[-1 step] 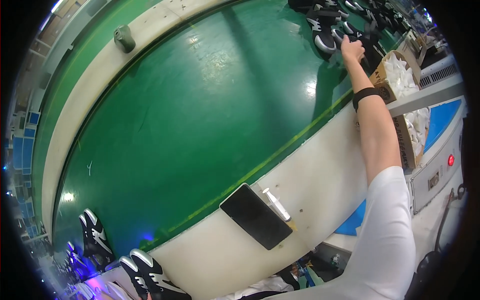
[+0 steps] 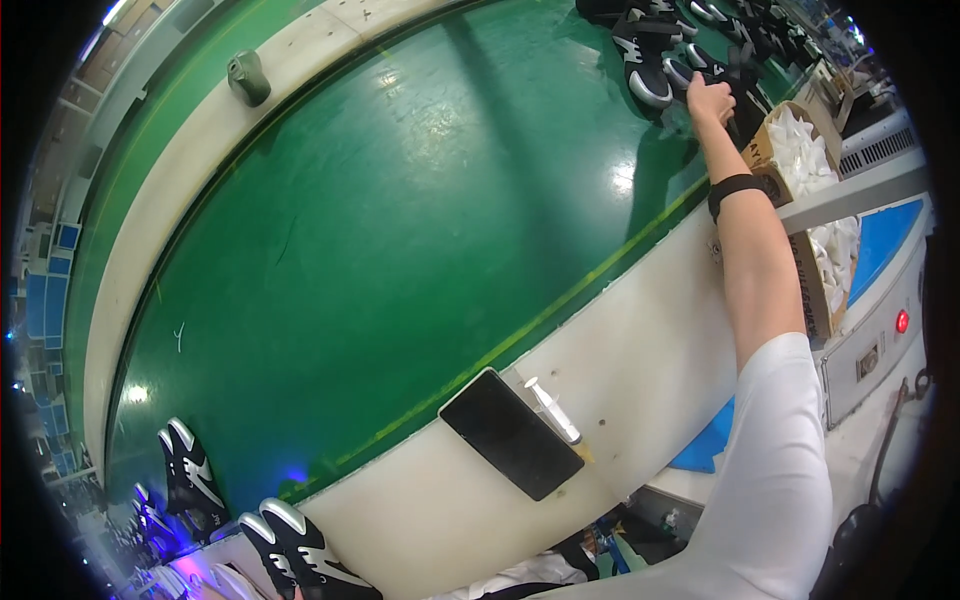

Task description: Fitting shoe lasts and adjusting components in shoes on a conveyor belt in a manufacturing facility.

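Note:
At the far right my right hand (image 2: pixel 710 102) reaches out with its fingers curled on a black sneaker (image 2: pixel 742 112); the fingertips are partly hidden. Close by lies another black sneaker with a silver toe (image 2: pixel 648 82). At the lower left edge is a pair of black and white sneakers (image 2: pixel 305 550), tilted toes up. A small bit of my left hand (image 2: pixel 297 592) shows between these two shoes, seemingly gripping them; most of it is out of sight.
A green conveyor belt (image 2: pixel 400 260) curves past a white ledge (image 2: pixel 640 350) bearing a black tablet-like slab (image 2: pixel 512 432) and a white syringe (image 2: pixel 552 408). Cardboard boxes of white paper (image 2: pixel 800 150) stand by my right arm. More sneakers (image 2: pixel 190 475) sit at left. A dark green lump (image 2: pixel 248 78) rests on the far rim.
My right hand and forearm have shifted very slightly to the right. The sneakers, slab and syringe stay where they were.

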Motion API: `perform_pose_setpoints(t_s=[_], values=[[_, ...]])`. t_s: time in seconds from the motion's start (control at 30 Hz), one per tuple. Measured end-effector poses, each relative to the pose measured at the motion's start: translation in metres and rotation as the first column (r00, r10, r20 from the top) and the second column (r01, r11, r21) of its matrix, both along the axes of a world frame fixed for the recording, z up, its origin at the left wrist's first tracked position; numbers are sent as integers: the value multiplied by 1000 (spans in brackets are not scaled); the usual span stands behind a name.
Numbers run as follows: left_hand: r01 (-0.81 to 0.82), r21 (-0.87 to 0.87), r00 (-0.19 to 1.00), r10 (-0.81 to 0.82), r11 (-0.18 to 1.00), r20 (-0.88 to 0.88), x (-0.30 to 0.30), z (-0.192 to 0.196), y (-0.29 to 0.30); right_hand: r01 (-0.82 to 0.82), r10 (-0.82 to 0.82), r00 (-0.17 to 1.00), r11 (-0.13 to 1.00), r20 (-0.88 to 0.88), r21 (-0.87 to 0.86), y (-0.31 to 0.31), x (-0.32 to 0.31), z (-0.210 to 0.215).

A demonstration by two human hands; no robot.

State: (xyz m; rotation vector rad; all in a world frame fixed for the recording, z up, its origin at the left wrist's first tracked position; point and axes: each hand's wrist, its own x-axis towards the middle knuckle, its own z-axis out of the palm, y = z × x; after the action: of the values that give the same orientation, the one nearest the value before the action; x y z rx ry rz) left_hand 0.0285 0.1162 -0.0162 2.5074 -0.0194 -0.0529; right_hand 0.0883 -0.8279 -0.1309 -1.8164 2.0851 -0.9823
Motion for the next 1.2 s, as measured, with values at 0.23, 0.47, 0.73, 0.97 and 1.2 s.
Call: perform_pose_setpoints(t_s=[0.23,0.47,0.73,0.97,1.2], values=[[18,72,1000,-17,997,-19,1,2,3,209,-208,977,977,42,-31,-27,-7,32],[-19,1,1000,19,1000,12,3,-1,-8,200,-203,978,978,44,56,-59,-11,41],[20,42,999,-22,999,37,2,6,-10,69,-56,995,985,-86,160,-108,-48,35],[85,314,993,-105,946,47,6,12,-12,-33,47,991,994,-124,106,-115,-36,10],[181,341,979,-202,922,27,32,21,-48,9,-35,992,976,118,216,-203,-97,-73]])
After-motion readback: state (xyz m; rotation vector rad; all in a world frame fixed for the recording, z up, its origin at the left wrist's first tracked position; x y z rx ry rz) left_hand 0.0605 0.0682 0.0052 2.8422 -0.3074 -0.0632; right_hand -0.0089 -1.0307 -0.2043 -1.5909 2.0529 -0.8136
